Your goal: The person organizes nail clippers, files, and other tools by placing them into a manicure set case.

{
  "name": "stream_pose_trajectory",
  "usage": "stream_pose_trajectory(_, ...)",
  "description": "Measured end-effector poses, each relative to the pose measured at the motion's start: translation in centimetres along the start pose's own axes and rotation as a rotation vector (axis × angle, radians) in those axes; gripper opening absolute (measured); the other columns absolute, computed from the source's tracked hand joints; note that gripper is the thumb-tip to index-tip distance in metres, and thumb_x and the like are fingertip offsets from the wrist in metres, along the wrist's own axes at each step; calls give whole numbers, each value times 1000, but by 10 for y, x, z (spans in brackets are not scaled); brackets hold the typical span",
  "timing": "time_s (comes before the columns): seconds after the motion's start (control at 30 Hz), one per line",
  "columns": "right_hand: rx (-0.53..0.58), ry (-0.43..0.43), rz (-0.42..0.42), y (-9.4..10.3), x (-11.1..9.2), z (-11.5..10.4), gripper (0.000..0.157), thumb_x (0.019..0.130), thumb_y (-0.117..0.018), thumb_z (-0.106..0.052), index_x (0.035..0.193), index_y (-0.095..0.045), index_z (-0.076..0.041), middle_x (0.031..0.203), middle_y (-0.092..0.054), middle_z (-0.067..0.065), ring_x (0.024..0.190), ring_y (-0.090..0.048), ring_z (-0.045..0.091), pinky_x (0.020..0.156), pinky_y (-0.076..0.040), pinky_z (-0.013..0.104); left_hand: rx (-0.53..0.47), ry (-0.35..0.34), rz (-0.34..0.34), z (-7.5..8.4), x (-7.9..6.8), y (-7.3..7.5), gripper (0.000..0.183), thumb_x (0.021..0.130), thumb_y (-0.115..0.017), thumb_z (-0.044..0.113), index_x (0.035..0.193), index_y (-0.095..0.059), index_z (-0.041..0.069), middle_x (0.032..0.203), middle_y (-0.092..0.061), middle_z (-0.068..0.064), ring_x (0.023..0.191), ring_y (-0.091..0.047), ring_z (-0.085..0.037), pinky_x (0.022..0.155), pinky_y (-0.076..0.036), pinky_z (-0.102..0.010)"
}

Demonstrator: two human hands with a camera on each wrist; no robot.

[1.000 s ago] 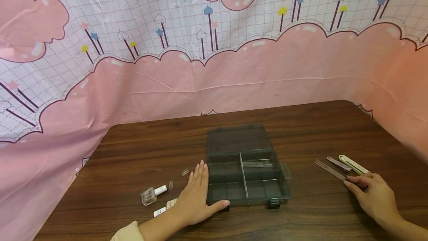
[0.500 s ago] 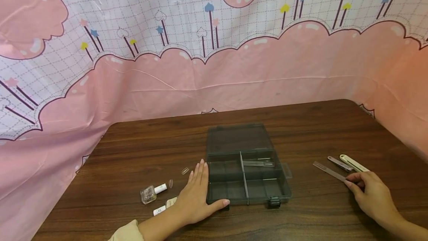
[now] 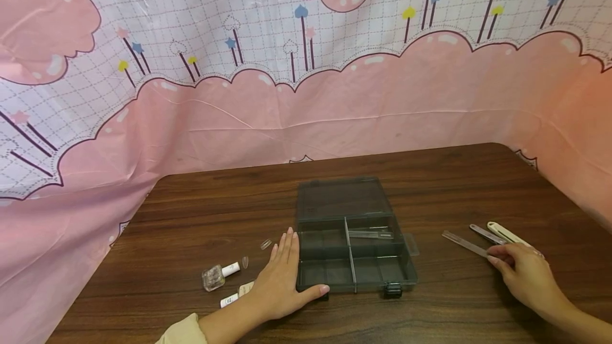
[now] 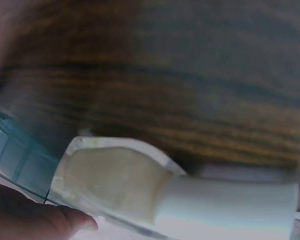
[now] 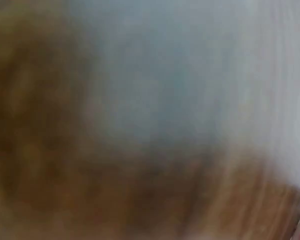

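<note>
My left hand rests with straight fingers along the left side of a dark see-through divided box, its thumb at the front edge. The lid lies folded back, and a clear strip sits in the back right compartment. On the right, my right hand pinches one end of a clear flat strip between thumb and fingers. Just beyond that hand lie a nail clipper and a cream-coloured slim tool, partly hidden by it. The right wrist view is blurred.
Left of the box lie a nail polish bottle with a white cap and a cream polish bottle, partly behind my left forearm. Clear false nail tips lie close by. A patterned pink curtain hangs behind the wooden table.
My right hand has shifted slightly left with the clear strip, away from the nail clipper and cream tool. The left hand stays at the box.
</note>
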State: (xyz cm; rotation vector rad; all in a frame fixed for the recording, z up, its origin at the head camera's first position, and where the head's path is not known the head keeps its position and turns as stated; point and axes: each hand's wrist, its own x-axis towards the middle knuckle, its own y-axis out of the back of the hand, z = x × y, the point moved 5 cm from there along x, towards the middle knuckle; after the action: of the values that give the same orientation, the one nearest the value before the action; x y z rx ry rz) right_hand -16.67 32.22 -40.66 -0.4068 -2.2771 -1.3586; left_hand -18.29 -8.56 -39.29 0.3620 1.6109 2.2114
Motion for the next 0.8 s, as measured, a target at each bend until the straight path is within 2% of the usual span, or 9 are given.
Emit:
stream_pose_trajectory(0.1, -2, 53, 39, 0, 4, -4, 19, 65, -73, 12, 77, -66, -2, 69, -63, 7, 65, -39, -14, 55, -31, 14, 11, -7, 4, 0, 0, 1, 108, 82, -43, 72, 146, -8, -8, 154, -3, -24, 144, -7, -35, 114, -18, -51)
stream_pose_trajectory(0.33, 16, 80, 35, 4, 15, -15, 15, 70, -74, 6, 79, -67, -5, 78, -63, 11, 72, -40, -18, 53, -35, 15, 42, -3, 10, 1, 0, 1, 108, 81, -41, 74, 146, -10, -8, 154, -5, -24, 143, -7, -35, 114, -18, -50)
stream_pose_trajectory(0.47, 52, 121, 48, 6, 22, -26, 18, 70, -73, 8, 82, -67, -4, 80, -62, 11, 76, -38, -22, 56, -35, 6, 57, 0, 14, 1, 0, 2, 108, 81, -41, 74, 146, -11, -7, 153, -6, -24, 143, -8, -35, 115, -17, -50)
stream_pose_trajectory(0.6, 80, 153, 46, 7, 29, -35, 16, 73, -70, 8, 84, -66, -2, 80, -61, 9, 71, -38, -18, 56, -35, 4, 68, 1, 18, 2, -1, 3, 108, 81, -41, 74, 146, -11, -7, 154, -6, -24, 144, -7, -35, 115, -16, -50)
stream_pose_trajectory(0.63, 81, 161, 45, 8, 30, -38, 16, 74, -70, 8, 85, -66, -3, 80, -60, 8, 66, -39, -14, 54, -35, 7, 71, 1, 19, 2, -1, 3, 108, 81, -41, 74, 146, -11, -7, 154, -6, -24, 144, -7, -35, 115, -16, -49)
stream_pose_trajectory(0.8, 95, 180, 49, 9, 39, -51, 15, 76, -69, 6, 86, -67, -4, 77, -58, 2, 63, -37, -10, 50, -33, 11, 100, 6, 26, 3, -1, 4, 108, 81, -40, 75, 146, -12, -7, 154, -7, -23, 144, -8, -35, 116, -16, -49)
